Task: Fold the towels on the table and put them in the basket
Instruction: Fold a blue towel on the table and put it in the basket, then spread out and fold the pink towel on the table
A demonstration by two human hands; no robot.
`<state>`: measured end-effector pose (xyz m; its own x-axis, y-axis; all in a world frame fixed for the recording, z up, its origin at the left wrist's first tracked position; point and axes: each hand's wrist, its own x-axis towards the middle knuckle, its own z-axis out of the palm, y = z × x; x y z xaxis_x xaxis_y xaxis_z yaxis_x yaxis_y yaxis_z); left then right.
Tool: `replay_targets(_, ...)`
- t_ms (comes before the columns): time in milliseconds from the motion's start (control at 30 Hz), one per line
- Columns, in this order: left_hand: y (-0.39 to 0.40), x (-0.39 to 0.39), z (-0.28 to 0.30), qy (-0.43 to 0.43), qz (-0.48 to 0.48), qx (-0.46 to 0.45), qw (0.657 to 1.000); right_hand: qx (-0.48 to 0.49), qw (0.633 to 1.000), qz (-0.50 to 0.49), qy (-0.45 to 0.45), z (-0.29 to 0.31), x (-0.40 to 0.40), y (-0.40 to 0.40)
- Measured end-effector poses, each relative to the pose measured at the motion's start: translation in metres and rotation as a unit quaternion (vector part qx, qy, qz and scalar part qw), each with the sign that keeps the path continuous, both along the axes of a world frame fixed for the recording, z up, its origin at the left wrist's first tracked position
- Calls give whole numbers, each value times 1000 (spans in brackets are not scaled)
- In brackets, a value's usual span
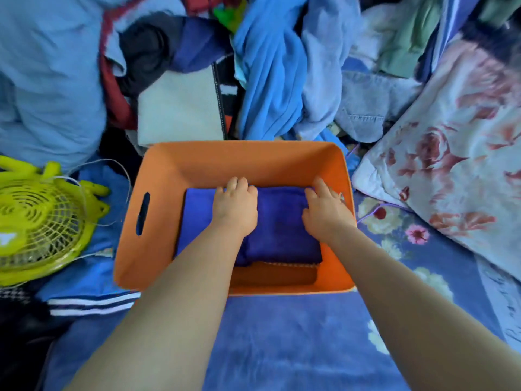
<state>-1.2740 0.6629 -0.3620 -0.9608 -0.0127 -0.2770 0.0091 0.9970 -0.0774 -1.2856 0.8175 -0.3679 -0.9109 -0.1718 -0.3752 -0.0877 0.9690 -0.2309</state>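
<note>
An orange basket (197, 162) with a slot handle stands in the middle of the head view on a blue floral blanket. Inside it lies a folded dark blue towel (282, 230), on top of a brown folded towel (270, 275) whose near edge shows. My left hand (235, 206) rests palm down on the blue towel's far left part, fingers over its far edge. My right hand (324, 210) presses on the towel's right side next to the basket wall. Neither hand is curled round the cloth.
A yellow-green fan (36, 221) with a thin cord lies left of the basket. Heaped clothes in blue, grey and dark tones fill the back (270, 66). A floral quilt (456, 153) rises at the right. The blue blanket (282, 340) spreads in front.
</note>
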Motion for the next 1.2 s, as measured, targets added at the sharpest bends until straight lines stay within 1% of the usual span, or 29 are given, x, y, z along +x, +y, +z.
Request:
replay_targets(100,3,37,59,27,18,-14,999,-29,999,-3,44,50,35,11)
replay_targets(300,13,122,154,79,38,4,996,-59,992,-2,115,135,118,27)
replay_targets(433,19,174,207,99,26,13,995,-60,984,1,169,185,171,36)
replay_targets(533,24,224,245,116,3,20,993,-37,976,12,216,227,225,40)
replay_targets(667,35,288,285,158,-50,42,985,-31,962,-13,272,277,306,42)
replay_targets(767,54,340,312,175,-114,39,977,-16,947,-64,314,309,377,53)
replay_targets(833,78,376,327,165,-168,45,971,-5,938,-117,327,328,430,72)
replay_targets(933,115,418,344,152,-213,57,963,28,926,-170,337,352,485,103)
replay_targets(1000,153,454,358,148,-253,70,953,42,908,-225,351,368,532,131)
replay_targets(1067,189,487,367,162,-304,80,935,52,888,-270,368,380,574,156)
replay_targets(1100,210,507,372,170,-340,85,921,61,878,-291,376,387,600,170)
replay_targets(1200,270,566,379,169,-425,104,883,100,858,-342,370,395,674,210)
